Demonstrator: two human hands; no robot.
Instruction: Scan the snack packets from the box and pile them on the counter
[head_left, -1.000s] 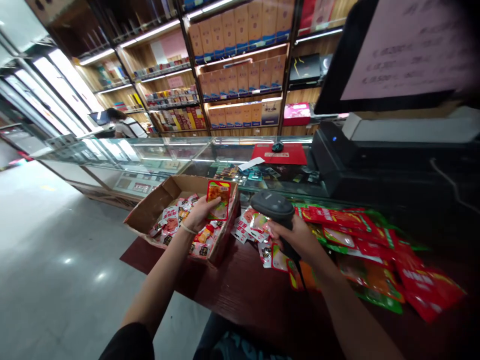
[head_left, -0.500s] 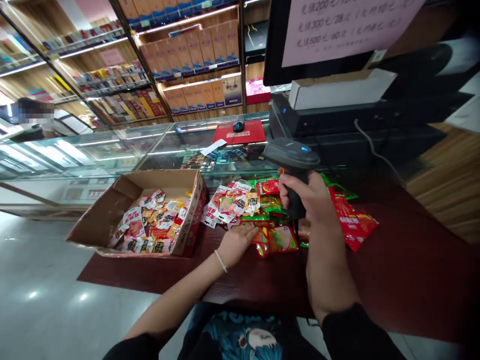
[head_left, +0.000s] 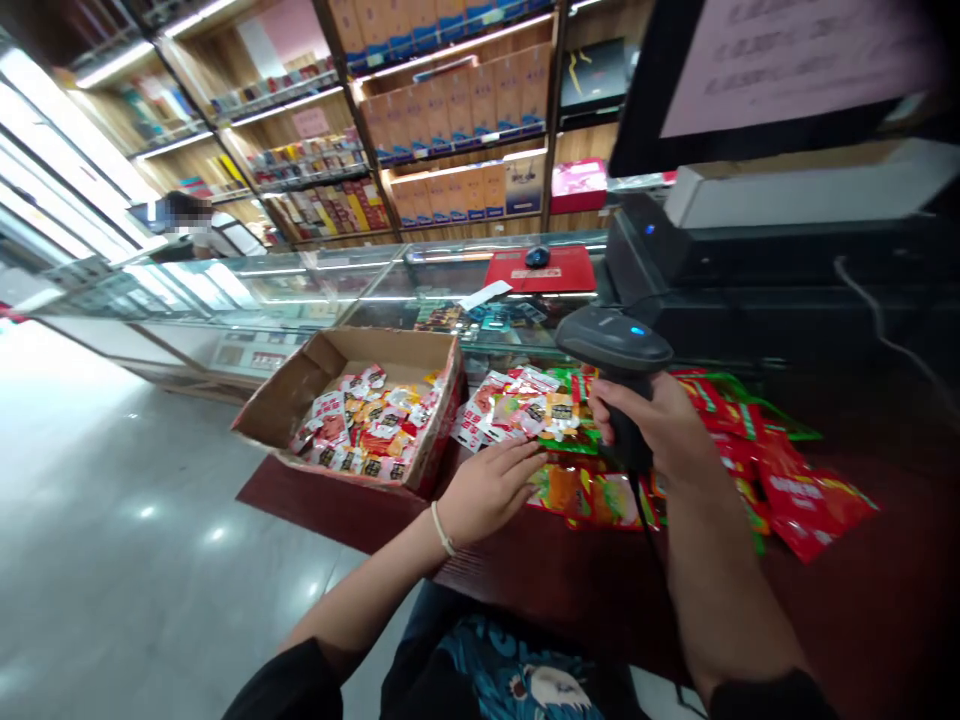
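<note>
**Left hand (head_left: 487, 495) down at the packets, scanner (head_left: 611, 340) up in the right hand (head_left: 645, 415)**

Background: lit shelves (head_left: 557, 90) of boxed goods; in front, a long glass case (head_left: 97, 340), with a person (head_left: 214, 235) behind it at the left.

Foreground: dark red table (head_left: 300, 502). Monitor (head_left: 720, 152) at its right rear. Box (head_left: 281, 405) on the left part, no lid, holding a jumble of small packets.

Change: a second ago the left hand held a red-edged packet over the box; now it is low on the table, between box and scanner. Work seems to have shifted from the box to the spread on the table.

Left hand: palm down, fingers stretched out at the edge of the spread, no packet visible in its grasp; the underside is hidden. Right hand: wrapped round the scanner's handle, holding it above the packets.

The spread: red bags (head_left: 806, 495) right of the scanner; red-edged packets (head_left: 622, 500) along the near side; white packets (head_left: 484, 400) just beside the box.

Smallest: a bracelet (head_left: 442, 530) on the left wrist; a blue light (head_left: 637, 330) on the scanner, not visible a second ago. Suggests it is powered.
</note>
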